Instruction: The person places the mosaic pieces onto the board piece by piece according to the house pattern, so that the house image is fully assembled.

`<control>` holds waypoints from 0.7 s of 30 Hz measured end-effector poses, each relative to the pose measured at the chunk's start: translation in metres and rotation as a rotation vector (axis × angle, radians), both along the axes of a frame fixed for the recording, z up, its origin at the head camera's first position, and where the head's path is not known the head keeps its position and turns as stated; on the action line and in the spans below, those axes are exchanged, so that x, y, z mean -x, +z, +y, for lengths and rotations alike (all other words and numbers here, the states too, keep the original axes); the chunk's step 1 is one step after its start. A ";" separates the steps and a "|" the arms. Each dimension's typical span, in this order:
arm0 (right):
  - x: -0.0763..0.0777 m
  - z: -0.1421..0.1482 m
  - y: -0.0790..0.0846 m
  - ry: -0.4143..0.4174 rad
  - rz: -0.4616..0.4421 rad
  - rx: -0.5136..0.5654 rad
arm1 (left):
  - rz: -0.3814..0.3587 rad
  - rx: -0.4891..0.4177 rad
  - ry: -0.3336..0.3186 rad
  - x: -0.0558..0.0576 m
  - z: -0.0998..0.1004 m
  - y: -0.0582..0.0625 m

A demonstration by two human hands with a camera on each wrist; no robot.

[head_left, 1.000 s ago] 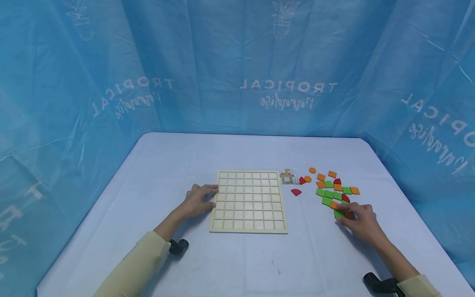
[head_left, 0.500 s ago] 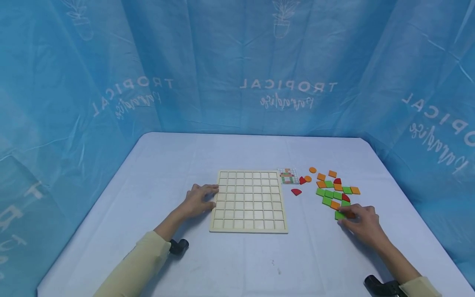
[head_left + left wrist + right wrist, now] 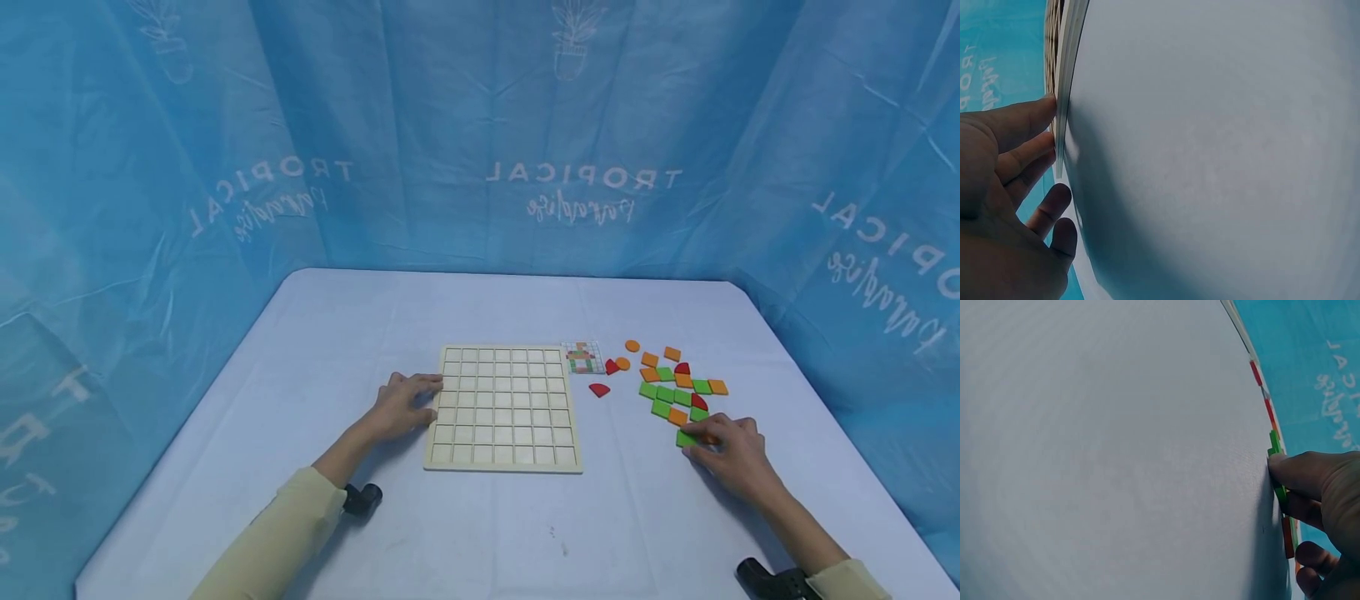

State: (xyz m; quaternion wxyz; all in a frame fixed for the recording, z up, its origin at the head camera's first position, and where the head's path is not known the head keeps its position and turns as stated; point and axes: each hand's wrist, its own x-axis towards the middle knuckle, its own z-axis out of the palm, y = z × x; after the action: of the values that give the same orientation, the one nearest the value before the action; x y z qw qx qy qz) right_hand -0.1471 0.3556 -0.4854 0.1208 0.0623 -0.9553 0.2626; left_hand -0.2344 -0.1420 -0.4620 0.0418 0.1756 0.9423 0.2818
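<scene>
My left hand [image 3: 401,406] rests with its fingertips and thumb at the left edge of a pale wooden grid board [image 3: 427,463]. In the left wrist view the fingers are relaxed and touch the board's side [image 3: 1065,75]. At the near end of a group of coloured tiles, my right hand [image 3: 731,450] pinches a green square tile [image 3: 684,439] between thumb and forefinger, low over the table. The right wrist view shows the thumb against this green tile [image 3: 1280,495]. Part of an orange tile [image 3: 710,438] shows under the right hand, mostly hidden by it.
Several green and orange squares, such as an orange tile [image 3: 677,417], lie with red wedges [image 3: 699,402] beyond the right hand. Orange discs [image 3: 632,346] lie farther back. A small pattern card [image 3: 582,357] sits by the board's far right corner, near a red wedge [image 3: 599,389].
My right hand has drawn back slightly to the near right. The orange tile by its fingertips shows more fully, and the green tile has shifted slightly nearer. The left hand stays put.
</scene>
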 end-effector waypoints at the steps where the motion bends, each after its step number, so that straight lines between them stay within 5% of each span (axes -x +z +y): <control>1: 0.000 0.000 0.000 -0.002 -0.008 0.001 | 0.001 0.002 -0.003 0.000 0.000 0.000; 13: 0.007 -0.013 0.009 0.024 -0.070 0.028 | -0.001 0.030 0.000 -0.001 0.000 0.003; 21: 0.028 -0.066 0.019 0.159 -0.064 0.154 | -0.012 0.009 0.003 -0.001 0.001 0.002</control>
State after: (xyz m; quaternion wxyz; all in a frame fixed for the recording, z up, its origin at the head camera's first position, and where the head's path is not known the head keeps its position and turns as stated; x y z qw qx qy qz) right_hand -0.1747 0.2897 -0.4668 0.0735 0.1201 -0.9278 0.3456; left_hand -0.2334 -0.1408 -0.4602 0.0480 0.1724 0.9435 0.2788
